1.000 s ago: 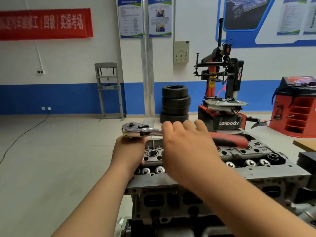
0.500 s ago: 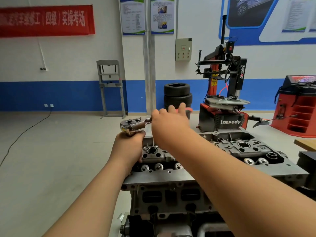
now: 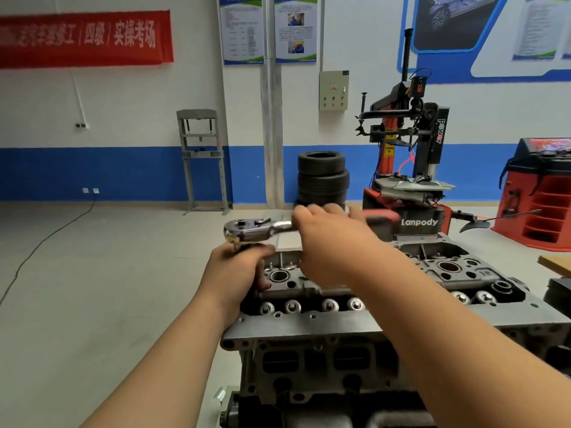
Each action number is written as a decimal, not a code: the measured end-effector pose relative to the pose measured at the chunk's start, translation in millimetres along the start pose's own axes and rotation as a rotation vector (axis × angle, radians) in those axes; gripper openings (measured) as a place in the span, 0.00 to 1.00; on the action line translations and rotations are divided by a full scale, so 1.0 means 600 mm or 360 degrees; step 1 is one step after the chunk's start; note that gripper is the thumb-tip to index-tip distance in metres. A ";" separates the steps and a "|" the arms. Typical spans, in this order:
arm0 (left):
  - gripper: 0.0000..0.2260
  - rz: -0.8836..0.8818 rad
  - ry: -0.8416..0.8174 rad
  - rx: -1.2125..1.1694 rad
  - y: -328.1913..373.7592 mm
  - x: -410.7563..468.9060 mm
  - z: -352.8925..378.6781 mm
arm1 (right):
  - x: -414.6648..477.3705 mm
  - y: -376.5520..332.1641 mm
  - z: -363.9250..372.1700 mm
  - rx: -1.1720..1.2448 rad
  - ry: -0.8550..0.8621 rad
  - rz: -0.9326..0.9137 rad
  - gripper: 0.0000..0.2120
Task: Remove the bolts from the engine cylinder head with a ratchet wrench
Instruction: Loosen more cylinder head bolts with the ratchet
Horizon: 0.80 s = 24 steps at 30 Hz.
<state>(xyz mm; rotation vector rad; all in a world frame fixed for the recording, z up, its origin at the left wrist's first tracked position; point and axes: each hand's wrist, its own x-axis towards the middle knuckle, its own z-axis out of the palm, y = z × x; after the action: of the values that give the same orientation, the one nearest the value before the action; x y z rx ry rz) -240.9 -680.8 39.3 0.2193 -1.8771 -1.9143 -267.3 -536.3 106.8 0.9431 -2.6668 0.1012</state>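
The cylinder head (image 3: 309, 327) sits under both my hands, a big block of cast metal bolted onto the engine below; I judge it far too heavy and rigid to shift under a pull, so I need not steady it, only keep my knuckles clear of its hard edges. The wrench (image 3: 256, 231) lies level above its far left corner, just beyond my left hand (image 3: 239, 273) and running off to the right under my right hand (image 3: 330, 242); it is polished steel at the round end, likely slick, with a red grip (image 3: 381, 215) on the far end that shows past my fingers as a blur. My left hand is curled in a fist round the short stem (image 3: 236, 246) that drops from the round end, holding it upright over the hole. My right hand lies over the steel shank close to the round end, fingers bent down across it; how tightly they close I cannot tell through the blur. That hold should do for spinning a loosened bolt, but for a tight one I would slide out to the red grip, where the leverage is greater and the surface less slippery. The bolt itself is hidden beneath my left hand; I expect it small, oily and easy to drop, best pinched by its top once it is out.
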 end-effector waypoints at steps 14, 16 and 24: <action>0.15 0.0045 0.0290 0.0291 0.003 0.004 0.016 | 0.052 -0.049 -0.006 -0.0188 -0.0163 0.0125 0.23; 0.14 0.0047 0.0290 0.0325 0.001 0.011 0.018 | -0.004 -0.050 -0.014 -0.0252 -0.0088 0.0211 0.22; 0.12 0.0190 0.0287 0.0492 -0.007 0.011 0.012 | -0.106 -0.072 -0.016 -0.0171 0.0148 -0.0009 0.20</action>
<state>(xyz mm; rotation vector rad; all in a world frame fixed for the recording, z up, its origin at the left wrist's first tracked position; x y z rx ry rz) -250.4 -677.4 36.9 0.3543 -2.0057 -1.4696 -191.2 -530.4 94.5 0.8901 -2.5565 0.0007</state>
